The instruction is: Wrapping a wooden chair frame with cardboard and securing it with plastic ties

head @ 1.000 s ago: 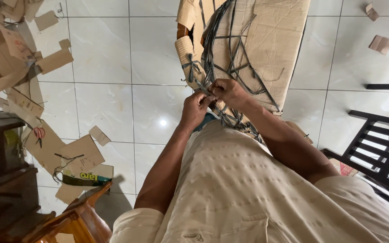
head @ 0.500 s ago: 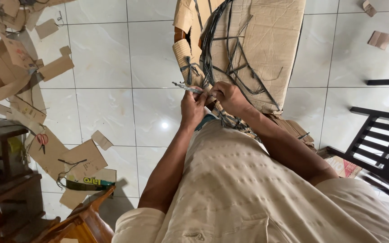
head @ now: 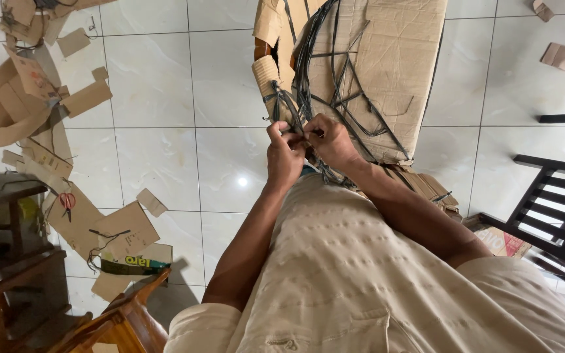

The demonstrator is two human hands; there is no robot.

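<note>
Both hands have crept up and a touch left since a moment ago, climbing the lower edge of the carton [head: 387,72], and the knuckles now sit tighter together. The left hand [head: 284,155] is clenched, fingers pinched on a dark strap [head: 302,98] where the bundle gathers at the carton's bottom left corner. The right hand [head: 330,140] is closed too, thumb and forefinger nipping the same strap just beside the left; the two hands touch. What exactly lies between the fingertips is too small to tell.

The carton stands propped against the person's lap, wrapped in torn brown cardboard, with straps fanning up and across its face. Off to the left, well apart, lie cardboard scraps [head: 27,98] on the tiled floor [head: 158,157], and red-handled scissors [head: 67,200] rest on one piece. A black chair [head: 557,209] stands at the right.

By the look of it, this is the working-loose stage: the fingers are picking at a knot or crossing of straps, not yet pulling anything free. The next move seems to call for a firm pinch from one hand while the other teases the end through. The straps look stiff and springy, so a slipped grip could let them snap back.
</note>
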